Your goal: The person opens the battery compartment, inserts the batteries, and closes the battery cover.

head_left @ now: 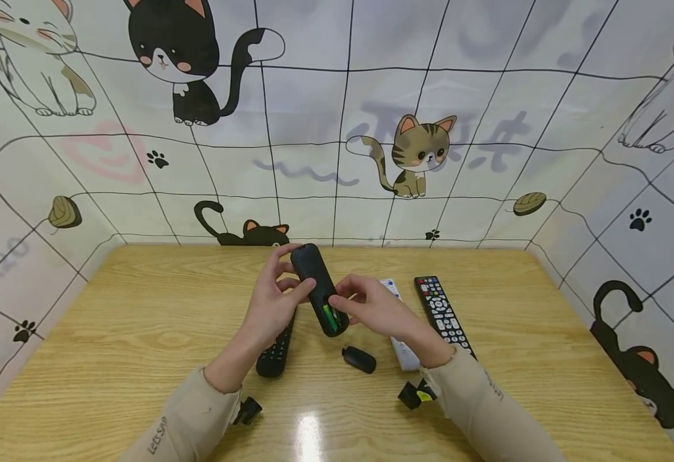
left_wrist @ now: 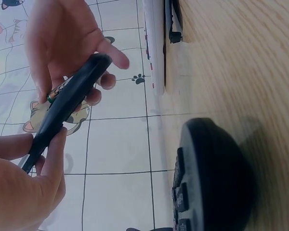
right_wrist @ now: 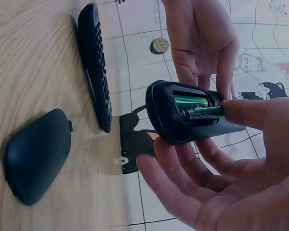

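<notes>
My left hand grips a black remote control by its sides, raised over the table with its back towards me. Its battery compartment is uncovered and holds two green batteries; the nearer battery is tilted, one end raised. At that end my right hand presses with the thumb, while its other fingers lie curled under the remote. The detached battery cover lies on the table below the hands. Left of it, partly behind my left hand, a second black remote rests with its buttons up.
Beyond my right forearm lie a white remote, mostly covered by the hand, and a long black remote with coloured buttons. Black mounts sit at my cuffs. The wooden table ends at a cat-patterned wall sheet.
</notes>
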`<state>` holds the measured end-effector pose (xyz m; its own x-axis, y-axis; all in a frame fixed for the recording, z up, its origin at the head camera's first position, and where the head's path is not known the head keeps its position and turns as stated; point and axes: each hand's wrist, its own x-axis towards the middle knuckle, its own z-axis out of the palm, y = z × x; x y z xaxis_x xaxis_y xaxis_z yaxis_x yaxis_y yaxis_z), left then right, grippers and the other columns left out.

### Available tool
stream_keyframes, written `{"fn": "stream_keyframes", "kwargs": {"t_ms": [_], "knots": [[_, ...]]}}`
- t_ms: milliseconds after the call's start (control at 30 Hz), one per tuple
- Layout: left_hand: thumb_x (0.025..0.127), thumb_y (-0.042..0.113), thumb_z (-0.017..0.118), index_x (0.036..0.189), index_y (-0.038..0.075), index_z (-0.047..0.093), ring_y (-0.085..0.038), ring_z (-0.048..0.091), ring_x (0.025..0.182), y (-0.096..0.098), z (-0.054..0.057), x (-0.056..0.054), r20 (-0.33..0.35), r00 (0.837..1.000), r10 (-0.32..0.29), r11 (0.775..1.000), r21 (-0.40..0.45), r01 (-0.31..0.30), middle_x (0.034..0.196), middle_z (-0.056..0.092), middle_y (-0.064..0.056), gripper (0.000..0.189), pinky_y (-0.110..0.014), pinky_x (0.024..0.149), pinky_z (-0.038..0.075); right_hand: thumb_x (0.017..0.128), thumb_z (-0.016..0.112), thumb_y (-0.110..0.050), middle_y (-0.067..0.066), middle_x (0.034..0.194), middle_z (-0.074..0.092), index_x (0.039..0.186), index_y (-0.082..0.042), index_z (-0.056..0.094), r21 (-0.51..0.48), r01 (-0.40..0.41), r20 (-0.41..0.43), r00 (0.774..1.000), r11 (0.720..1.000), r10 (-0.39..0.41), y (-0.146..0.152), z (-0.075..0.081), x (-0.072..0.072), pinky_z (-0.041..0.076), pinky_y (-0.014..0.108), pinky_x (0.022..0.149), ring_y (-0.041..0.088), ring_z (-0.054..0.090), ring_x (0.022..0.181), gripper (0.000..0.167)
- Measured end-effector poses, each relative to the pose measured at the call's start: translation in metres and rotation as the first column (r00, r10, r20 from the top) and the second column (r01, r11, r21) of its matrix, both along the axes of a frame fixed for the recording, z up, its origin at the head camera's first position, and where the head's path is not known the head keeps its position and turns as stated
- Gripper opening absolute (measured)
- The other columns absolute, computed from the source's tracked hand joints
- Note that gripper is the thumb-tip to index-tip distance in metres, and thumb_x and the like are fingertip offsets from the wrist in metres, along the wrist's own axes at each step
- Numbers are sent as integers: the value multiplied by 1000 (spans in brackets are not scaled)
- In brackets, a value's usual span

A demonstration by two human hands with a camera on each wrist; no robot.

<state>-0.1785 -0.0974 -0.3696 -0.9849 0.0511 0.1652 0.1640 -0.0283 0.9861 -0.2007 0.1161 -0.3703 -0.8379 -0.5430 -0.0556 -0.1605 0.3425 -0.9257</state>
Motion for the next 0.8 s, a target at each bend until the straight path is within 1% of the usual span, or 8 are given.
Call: {"fn": "stream_keyframes", "kwargs": {"t_ms": [100,200,267,333,433,567,667,800], "knots": [[95,-9,67,150,15,44,-26,66,85,-1,0,1,-15,1000,11,1000,-14,-11,113,54,-18,64,-37,77,61,106,61,-27,14,114,63,122,-1,61,-13,-14,37,999,1000,14,0,-2,-1,59,53,82,24,68,95,31],[95,-8,68,147,18,47,-27,66,84,-1,-1,1,-28,999,26,999,-31,-27,112,55,-17,62,-44,79,60,106,61,-27,15,113,63,123,-2,59,-36,-18,72,997,999,20,-1,-4,-1,58,54,82,25,67,96,31],[95,-8,68,146,19,48,-28,65,83,-1,-1,1,-37,999,35,999,-38,-36,111,55,-17,61,-49,79,59,105,61,-28,15,113,64,124,-3,58,-45,-15,85,996,999,19,-2,-5,-2,58,54,83,26,67,97,31],[95,-8,69,146,18,49,-29,65,83,-1,-1,1,-45,998,41,998,-42,-43,110,56,-17,61,-50,79,59,105,61,-28,15,112,64,124,-3,58,-53,-16,87,996,998,21,-2,-5,-2,58,54,83,26,67,97,32],[94,-9,69,146,17,49,-29,66,82,-1,0,1,-56,997,47,997,-53,-50,110,56,-17,61,-43,76,60,105,61,-26,16,111,65,124,-2,56,-63,-28,82,996,998,33,-2,-6,-1,58,52,83,26,67,97,31],[94,-8,69,144,18,50,-30,67,82,-1,-1,0,-67,997,47,996,-70,-52,110,57,-18,60,-35,74,59,106,60,-23,17,110,65,124,0,55,-73,-41,79,996,997,46,-2,-8,-2,57,54,84,27,67,96,30],[94,-8,69,144,18,51,-31,67,83,0,-1,0,-73,996,43,996,-73,-49,110,57,-18,59,-33,74,58,105,61,-23,17,110,65,124,0,55,-75,-40,77,996,996,46,-2,-8,-2,57,55,84,27,67,96,30],[94,-9,69,145,15,50,-32,68,84,0,0,1,-79,996,34,997,-73,-39,110,58,-18,60,-32,73,59,105,61,-22,17,110,65,124,-1,55,-67,-42,76,996,997,47,-2,-8,-2,58,52,83,27,67,95,29]]}}
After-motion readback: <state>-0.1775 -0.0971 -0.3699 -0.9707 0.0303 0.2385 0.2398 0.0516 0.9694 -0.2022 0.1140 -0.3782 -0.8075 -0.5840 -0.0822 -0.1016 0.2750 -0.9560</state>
